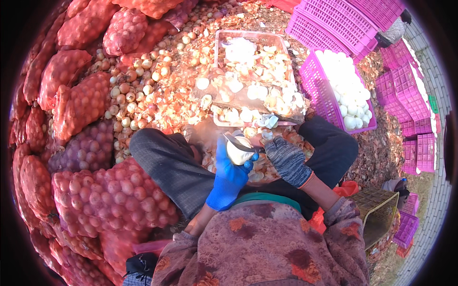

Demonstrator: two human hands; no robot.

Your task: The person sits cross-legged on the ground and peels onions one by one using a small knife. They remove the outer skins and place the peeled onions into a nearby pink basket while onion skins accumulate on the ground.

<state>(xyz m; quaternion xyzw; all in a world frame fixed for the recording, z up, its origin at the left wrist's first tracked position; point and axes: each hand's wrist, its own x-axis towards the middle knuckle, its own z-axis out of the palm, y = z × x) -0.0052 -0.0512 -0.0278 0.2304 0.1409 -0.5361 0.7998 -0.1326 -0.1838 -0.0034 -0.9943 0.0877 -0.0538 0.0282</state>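
Observation:
My left hand (229, 178), in a blue coated glove, holds a pale peeled onion (239, 153) in front of my lap. A dark knife blade (239, 143) lies across the top of this onion. In its grey knitted glove, my right hand (289, 160) grips the knife; most of the handle is hidden by the fingers. Just beyond both hands, a wooden board (247, 95) rests over a pink plastic crate (217, 50). Onion skins and several onions (257, 92) lie on the board and in the crate.
At the right, a pink crate (310, 77) is heaped with peeled white onions (352, 103). Behind it stand stacked pink crates (329, 25). Red mesh sacks of onions (111, 195) crowd the left. Loose unpeeled onions (132, 96) and skins cover the ground. A yellowish crate (379, 211) lies at right.

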